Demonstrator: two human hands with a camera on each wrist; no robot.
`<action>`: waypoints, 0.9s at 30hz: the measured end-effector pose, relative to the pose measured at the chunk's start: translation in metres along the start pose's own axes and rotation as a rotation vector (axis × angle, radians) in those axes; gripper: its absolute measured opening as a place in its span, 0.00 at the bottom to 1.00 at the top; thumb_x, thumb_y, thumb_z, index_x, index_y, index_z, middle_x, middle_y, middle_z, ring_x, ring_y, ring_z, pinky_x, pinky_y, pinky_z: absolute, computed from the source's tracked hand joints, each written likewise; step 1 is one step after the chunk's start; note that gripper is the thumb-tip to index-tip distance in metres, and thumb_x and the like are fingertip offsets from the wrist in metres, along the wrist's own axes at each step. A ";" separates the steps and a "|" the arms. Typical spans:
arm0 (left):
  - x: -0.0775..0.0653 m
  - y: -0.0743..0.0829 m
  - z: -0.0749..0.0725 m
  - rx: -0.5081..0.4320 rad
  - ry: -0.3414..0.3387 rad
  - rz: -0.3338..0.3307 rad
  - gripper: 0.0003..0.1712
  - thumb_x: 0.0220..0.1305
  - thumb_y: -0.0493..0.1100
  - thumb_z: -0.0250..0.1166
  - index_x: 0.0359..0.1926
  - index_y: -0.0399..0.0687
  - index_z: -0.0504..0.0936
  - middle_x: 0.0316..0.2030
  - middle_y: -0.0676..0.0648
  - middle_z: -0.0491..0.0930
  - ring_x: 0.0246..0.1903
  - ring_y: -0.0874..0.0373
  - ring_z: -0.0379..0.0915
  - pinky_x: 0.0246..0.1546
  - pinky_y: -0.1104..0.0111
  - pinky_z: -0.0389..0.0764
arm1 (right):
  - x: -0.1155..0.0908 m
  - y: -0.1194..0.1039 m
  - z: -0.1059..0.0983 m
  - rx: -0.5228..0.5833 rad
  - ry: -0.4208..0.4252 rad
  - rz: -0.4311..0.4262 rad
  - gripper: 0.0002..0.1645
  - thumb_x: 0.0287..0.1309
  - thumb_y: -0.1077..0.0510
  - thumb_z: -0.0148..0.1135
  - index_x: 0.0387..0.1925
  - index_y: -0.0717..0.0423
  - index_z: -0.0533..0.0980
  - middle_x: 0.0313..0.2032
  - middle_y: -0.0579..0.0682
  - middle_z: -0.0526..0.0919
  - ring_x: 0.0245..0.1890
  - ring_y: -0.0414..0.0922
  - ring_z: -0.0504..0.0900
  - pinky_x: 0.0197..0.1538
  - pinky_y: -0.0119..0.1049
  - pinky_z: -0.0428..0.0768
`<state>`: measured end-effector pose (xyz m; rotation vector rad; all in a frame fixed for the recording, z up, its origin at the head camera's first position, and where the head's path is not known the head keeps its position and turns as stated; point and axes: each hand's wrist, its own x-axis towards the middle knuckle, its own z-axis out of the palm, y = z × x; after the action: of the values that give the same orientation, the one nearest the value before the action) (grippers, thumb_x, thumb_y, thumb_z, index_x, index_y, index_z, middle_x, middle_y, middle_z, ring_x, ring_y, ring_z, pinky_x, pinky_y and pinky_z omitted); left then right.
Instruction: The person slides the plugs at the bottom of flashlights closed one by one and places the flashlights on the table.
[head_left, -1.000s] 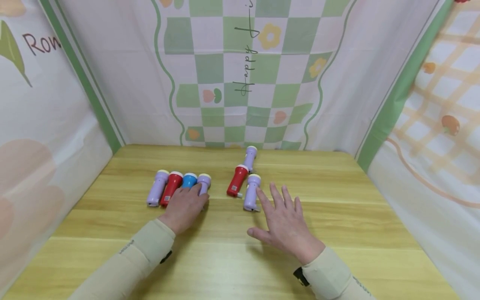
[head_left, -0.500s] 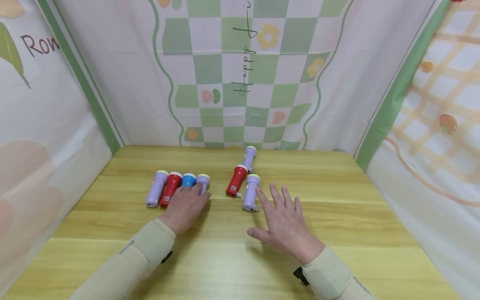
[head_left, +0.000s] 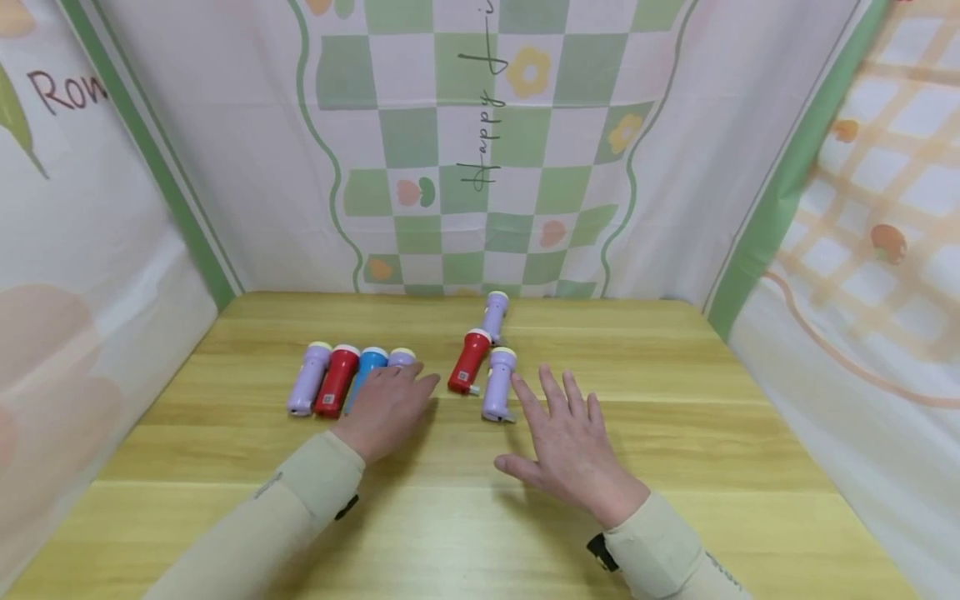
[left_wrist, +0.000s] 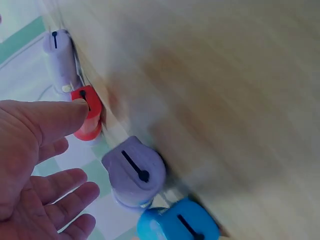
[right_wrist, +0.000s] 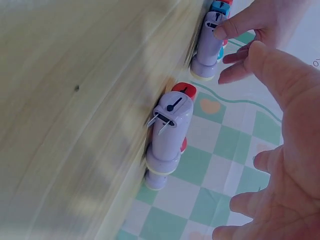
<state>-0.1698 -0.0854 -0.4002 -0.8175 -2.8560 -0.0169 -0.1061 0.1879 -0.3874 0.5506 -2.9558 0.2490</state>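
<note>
Four-colour clutter aside, a row of flashlights lies at the left in the head view: purple (head_left: 309,379), red (head_left: 337,382), blue (head_left: 371,364) and a second purple one (head_left: 402,357). My left hand (head_left: 390,408) hovers over the row's right end, hiding most of that second purple flashlight. In the left wrist view its fingers are loosely spread and grip nothing. My right hand (head_left: 566,446) is spread, palm down, just right of a purple flashlight (head_left: 498,385) whose metal plug prongs (right_wrist: 159,123) stick out. Left of that lies a red flashlight (head_left: 468,362), prongs out too.
Another purple flashlight (head_left: 494,315) lies behind the red one, near the table's back edge. Printed cloth (head_left: 480,167) hangs behind the wooden table (head_left: 465,533) and along both sides.
My left hand has shifted to the right, uncovering more of the blue flashlight and covering more of the purple one. The right hand and the flashlights stay put.
</note>
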 end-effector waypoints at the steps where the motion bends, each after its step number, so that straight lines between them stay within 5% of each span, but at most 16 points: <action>1: 0.002 0.001 0.000 -0.004 -0.010 0.002 0.25 0.74 0.47 0.66 0.69 0.47 0.77 0.65 0.39 0.79 0.67 0.42 0.74 0.67 0.45 0.76 | 0.000 0.000 0.000 0.000 0.001 0.000 0.64 0.56 0.25 0.68 0.83 0.46 0.52 0.80 0.68 0.50 0.78 0.75 0.48 0.69 0.81 0.54; 9: 0.021 0.014 0.001 -0.055 -0.010 0.035 0.25 0.73 0.46 0.66 0.67 0.46 0.77 0.62 0.37 0.81 0.58 0.40 0.81 0.59 0.47 0.82 | -0.002 0.004 -0.001 -0.007 -0.001 0.004 0.64 0.57 0.24 0.67 0.83 0.46 0.52 0.80 0.68 0.49 0.78 0.75 0.49 0.69 0.81 0.55; 27: 0.044 0.026 0.010 -0.127 -0.081 -0.004 0.20 0.73 0.46 0.65 0.63 0.53 0.76 0.56 0.37 0.82 0.48 0.40 0.82 0.52 0.47 0.84 | -0.003 0.005 -0.002 -0.019 0.000 0.006 0.63 0.57 0.25 0.67 0.83 0.47 0.53 0.80 0.68 0.50 0.77 0.75 0.51 0.68 0.81 0.57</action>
<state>-0.1945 -0.0398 -0.4035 -0.8552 -2.9578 -0.1710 -0.1052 0.1937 -0.3867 0.5389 -2.9574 0.2220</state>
